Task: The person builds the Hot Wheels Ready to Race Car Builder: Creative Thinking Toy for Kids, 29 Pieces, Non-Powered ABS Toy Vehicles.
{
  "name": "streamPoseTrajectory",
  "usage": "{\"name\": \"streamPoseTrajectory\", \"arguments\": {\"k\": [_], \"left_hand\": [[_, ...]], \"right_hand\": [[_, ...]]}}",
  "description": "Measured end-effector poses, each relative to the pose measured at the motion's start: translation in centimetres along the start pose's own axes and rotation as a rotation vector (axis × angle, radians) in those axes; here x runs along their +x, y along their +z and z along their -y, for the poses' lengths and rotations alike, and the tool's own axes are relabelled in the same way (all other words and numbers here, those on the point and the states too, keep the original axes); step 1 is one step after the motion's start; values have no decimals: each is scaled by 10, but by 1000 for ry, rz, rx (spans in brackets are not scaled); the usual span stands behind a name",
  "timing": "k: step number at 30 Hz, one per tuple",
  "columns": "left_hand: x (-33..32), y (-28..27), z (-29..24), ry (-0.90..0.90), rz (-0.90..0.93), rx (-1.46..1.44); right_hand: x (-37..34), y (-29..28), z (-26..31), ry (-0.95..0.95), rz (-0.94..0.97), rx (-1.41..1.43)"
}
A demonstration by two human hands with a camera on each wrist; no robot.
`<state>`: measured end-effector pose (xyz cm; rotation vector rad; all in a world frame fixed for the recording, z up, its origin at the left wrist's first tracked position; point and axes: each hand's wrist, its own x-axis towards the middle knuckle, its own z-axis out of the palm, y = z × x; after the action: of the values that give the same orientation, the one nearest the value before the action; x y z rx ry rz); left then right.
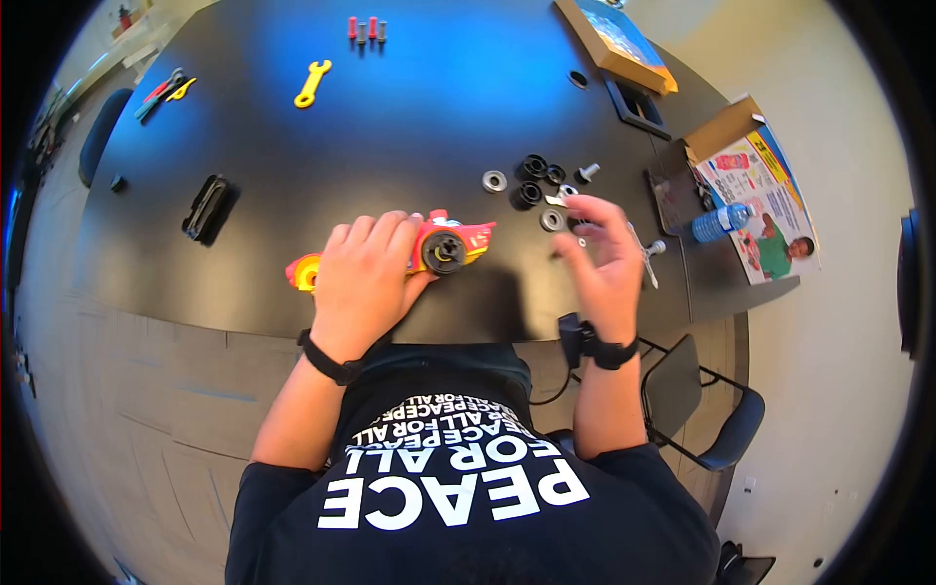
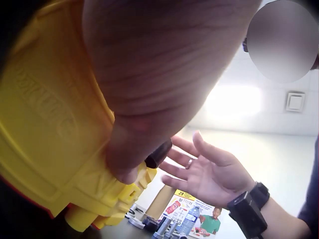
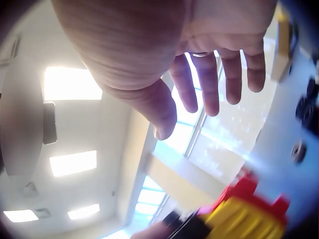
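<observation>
A red and yellow toy car [image 1: 476, 236] lies near the front edge of the table, a black wheel [image 1: 444, 252] on its side facing the person. Over its rear part my left hand [image 1: 363, 278] grips the body, covering much of it. The left wrist view shows the car's yellow underside [image 2: 45, 114] with the thumb against it. To the right of the car, my right hand [image 1: 609, 268] is raised with fingers loosely spread and nothing in them. Beyond it lie several black wheels [image 1: 527, 196] and grey rings [image 1: 494, 181].
At the back are a yellow toy wrench [image 1: 312, 84] and several red and grey bolts [image 1: 361, 31]. A dark toy part [image 1: 207, 209] and a group of tools [image 1: 161, 94] are on the left. A water bottle [image 1: 721, 223] and a printed box [image 1: 756, 185] stand on the right.
</observation>
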<state>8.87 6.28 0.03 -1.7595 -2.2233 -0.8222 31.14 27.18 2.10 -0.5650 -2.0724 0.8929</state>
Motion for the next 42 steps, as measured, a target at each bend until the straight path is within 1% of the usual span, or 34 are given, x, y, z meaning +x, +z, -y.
{"name": "streamPoseTrajectory", "arguments": {"k": [2,3,4,5,7,8,10,11,13,15,17,19,21,22,23,25,27,28,29,31,36,38,39,41,42], "left_hand": [[0,-1,-1,-18,-17,21],[1,0,-1,2,-13,0],[1,1,-1,-11,-21,17],[1,1,-2,-28,-28,37],[0,3,-3,-28,-28,21],[1,3,-3,-35,-24,29],[1,3,-3,-41,-22,42],[1,3,-2,-37,-24,40],[1,3,-1,-35,-32,43],[0,3,0,-31,-32,18],[0,4,1,-45,-40,25],[-1,3,1,-50,-37,33],[1,2,0,-15,-26,-10],[1,4,-1,4,-18,-13],[1,4,-3,5,-20,-14],[1,4,-9,19,13,-26],[-1,5,-13,23,1,-31],[-1,4,-14,19,16,-43],[-2,4,-15,14,31,-56],[-4,4,-17,12,20,-58],[-8,4,-19,23,4,-64],[-9,5,-20,25,1,-59],[-10,5,-21,30,1,-55],[-8,4,-22,25,10,-54],[-8,3,-22,12,15,-51]], "right_hand": [[-8,-44,-28,135,-237,-77],[-13,-73,-50,248,-325,-255],[-18,-98,-63,228,-357,-590],[-27,-122,-82,236,-311,-843],[-48,-156,-129,262,-211,-1008],[-51,-158,-135,267,-215,-1014],[-55,-157,-145,270,-52,-932],[-56,-156,-150,271,-54,-931],[-53,-152,-160,453,-63,-912],[-50,-162,-164,341,-158,-850],[-27,-156,-121,308,-205,-678],[-2,-143,-65,150,-134,-489],[18,-116,1,13,-89,-342],[23,-102,21,-17,-82,-240],[28,-93,42,-17,-83,-241],[38,-77,79,-399,202,-365],[42,-58,101,-472,333,-345],[43,-53,104,-478,408,-304],[44,-48,106,-484,411,-302],[49,-40,111,-544,565,-332],[55,-27,120,-603,647,-422],[58,-22,130,-669,679,-464],[57,-19,133,-663,676,-464],[56,-14,138,-535,727,-712],[61,-13,142,-470,765,-769]]}}
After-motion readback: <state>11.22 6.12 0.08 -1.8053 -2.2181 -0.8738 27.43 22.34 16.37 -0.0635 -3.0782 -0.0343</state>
